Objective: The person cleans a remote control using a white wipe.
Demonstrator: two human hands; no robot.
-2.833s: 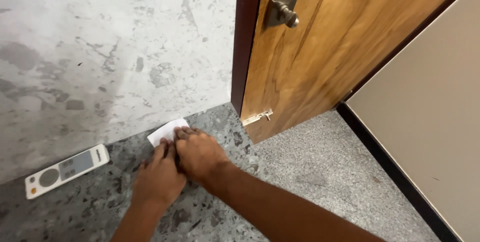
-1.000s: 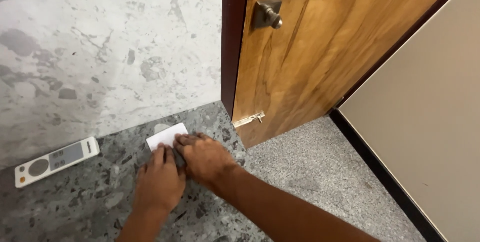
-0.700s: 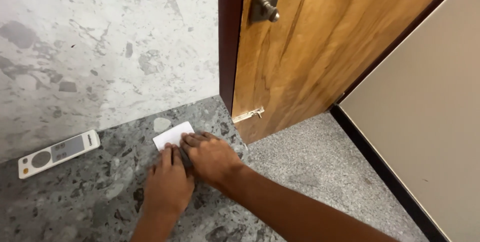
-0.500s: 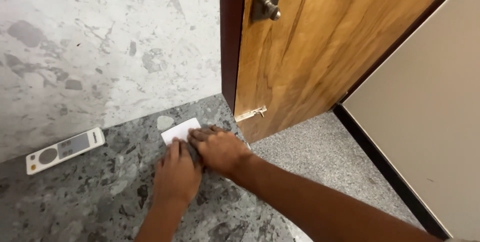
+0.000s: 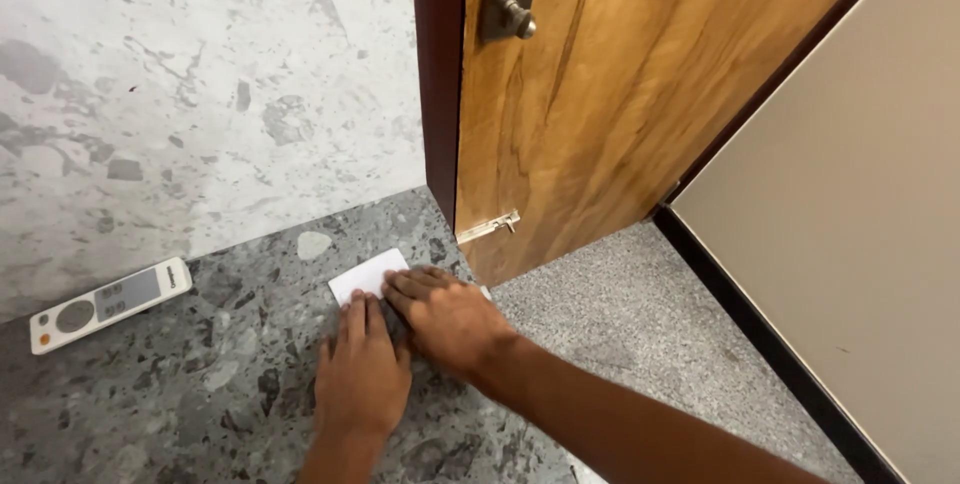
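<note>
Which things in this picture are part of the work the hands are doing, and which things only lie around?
In use:
- white paper, flat on the dark stone floor
- left hand, pressing on the paper
- right hand, pressing on the paper beside it

Lying about:
- white remote control, apart to the left by the wall
- wooden door with its metal bolt

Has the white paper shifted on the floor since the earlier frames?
No. The white paper lies at the same spot short of the door frame; only the camera has shifted.
</note>
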